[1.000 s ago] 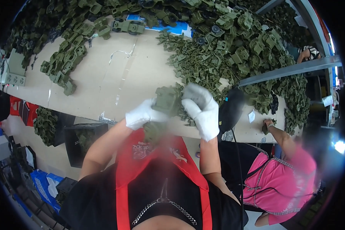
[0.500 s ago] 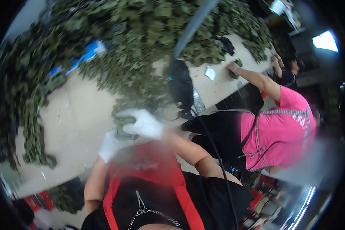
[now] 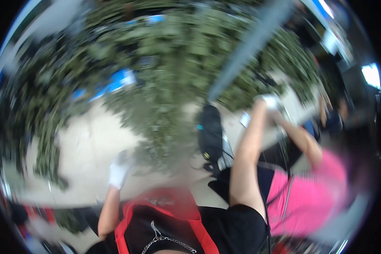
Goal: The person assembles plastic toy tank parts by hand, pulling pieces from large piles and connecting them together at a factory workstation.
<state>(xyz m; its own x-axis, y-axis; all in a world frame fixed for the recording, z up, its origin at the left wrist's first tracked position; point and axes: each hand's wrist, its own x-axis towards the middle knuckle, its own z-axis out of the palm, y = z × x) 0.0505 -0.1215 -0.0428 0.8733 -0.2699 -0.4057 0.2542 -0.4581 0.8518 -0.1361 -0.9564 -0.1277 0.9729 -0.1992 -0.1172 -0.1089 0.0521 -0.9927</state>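
My left hand (image 3: 120, 171), in a white glove, is low over the pale table beside the lower tip of a long pile of olive-green, leaf-like pieces (image 3: 158, 135). Its blurred fingers look stretched out, with nothing visible in them. Far out to the right reaches my right arm, the white-gloved right hand (image 3: 268, 102) beside the green heap and close to a co-worker's hand. Motion smears its fingers, so what it holds, if anything, cannot be made out. Whether the two hands touch is unclear.
A grey pole (image 3: 245, 51) slants over the table (image 3: 89, 144), above a black elongated case (image 3: 210, 131). Blue-and-white packaging (image 3: 114, 84) lies among the green heaps. A co-worker in a pink top (image 3: 305, 197) stands close on my right. A dark cable hangs past my right arm.
My hands were together at the table's near edge, around a green piece. The right has swung far right toward the co-worker; the left now rests apart, without that piece visible. The view has shifted.
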